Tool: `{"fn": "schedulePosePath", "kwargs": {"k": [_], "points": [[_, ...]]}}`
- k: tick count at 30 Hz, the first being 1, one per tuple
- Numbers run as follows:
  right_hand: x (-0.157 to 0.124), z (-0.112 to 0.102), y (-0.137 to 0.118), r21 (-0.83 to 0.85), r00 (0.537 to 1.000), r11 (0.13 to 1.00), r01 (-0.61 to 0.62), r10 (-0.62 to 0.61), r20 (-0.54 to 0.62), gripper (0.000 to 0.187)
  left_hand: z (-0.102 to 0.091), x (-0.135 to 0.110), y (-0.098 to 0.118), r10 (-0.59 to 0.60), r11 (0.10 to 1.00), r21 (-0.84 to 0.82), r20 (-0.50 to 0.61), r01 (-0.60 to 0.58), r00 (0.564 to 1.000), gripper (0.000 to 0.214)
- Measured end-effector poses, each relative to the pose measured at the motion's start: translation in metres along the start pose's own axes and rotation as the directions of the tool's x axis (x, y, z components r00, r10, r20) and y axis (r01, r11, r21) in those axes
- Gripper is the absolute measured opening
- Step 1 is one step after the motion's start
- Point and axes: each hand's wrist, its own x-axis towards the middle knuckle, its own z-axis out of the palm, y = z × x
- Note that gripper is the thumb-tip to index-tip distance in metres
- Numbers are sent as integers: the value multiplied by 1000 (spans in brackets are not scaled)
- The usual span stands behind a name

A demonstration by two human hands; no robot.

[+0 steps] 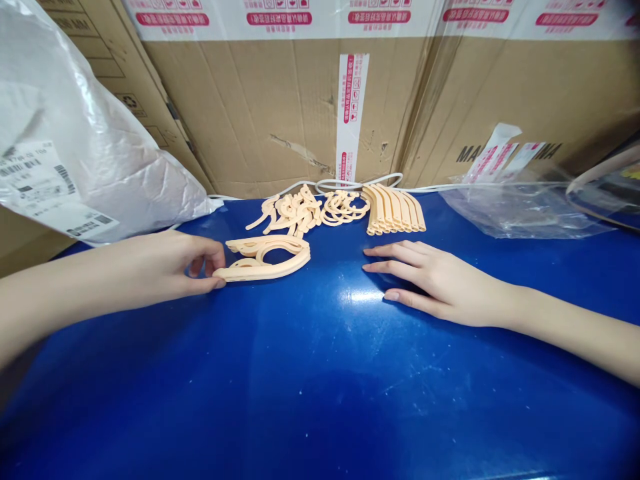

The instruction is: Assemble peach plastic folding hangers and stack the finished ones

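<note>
On the blue table, my left hand (193, 267) pinches the left end of a beige plastic folding clothes hanger (287, 268), which lies folded with its curved arms close together. Spread on the table to the right, my right hand (425, 277) holds nothing; its fingers point left. Behind the hanger is a loose pile of beige hook-shaped pieces (300, 210). Beside that pile lie several thin beige ring-like pieces (345, 207). A neat row of curved beige arm pieces (395, 210) sits just beyond my right fingertips, apart from them.
Large cardboard boxes (280, 100) stand along the back edge of the blue table (300, 373). A silvery padded bag (110, 153) leans in at the left. Clear plastic bags (525, 210) lie at the back right. A white cable (370, 183) runs behind the pieces.
</note>
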Motion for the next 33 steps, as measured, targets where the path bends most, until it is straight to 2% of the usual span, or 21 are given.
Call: {"fn": "schedulePosePath", "kwargs": {"k": [4,10,12,14,16,20,25,29,33], "points": [[0,0,0,-3,1000,1000,8,-8,-6,41,0,-2,-3,-3,1000,13,1,3,1000,43],[-1,1,0,2,1000,1000,9,-9,-8,41,-4,-2,-30,6,987,-158,54,2,998,55],[-1,1,0,4,1000,1000,10,-10,-8,41,-5,2,-39,19,979,-205,-33,-26,999,51],[-1,1,0,9,1000,1000,9,-9,-14,41,-5,8,-43,-25,985,-171,-162,-3,987,49],[-1,1,0,14,1000,1000,7,-6,-22,41,-2,15,-42,-32,991,-131,-219,3,975,48],[-1,2,0,9,1000,1000,4,-4,-20,41,7,24,-34,67,987,-133,-183,-92,981,43],[-1,1,1,2,1000,1000,4,-4,-11,42,9,24,-21,129,980,-125,-206,-157,970,32],[-1,1,1,-3,1000,1000,10,-10,-3,42,6,21,-14,148,975,-132,-210,-178,966,28],[-1,1,0,7,1000,1000,11,-11,-14,41,8,24,-17,155,972,-145,-210,-187,965,28]]}}
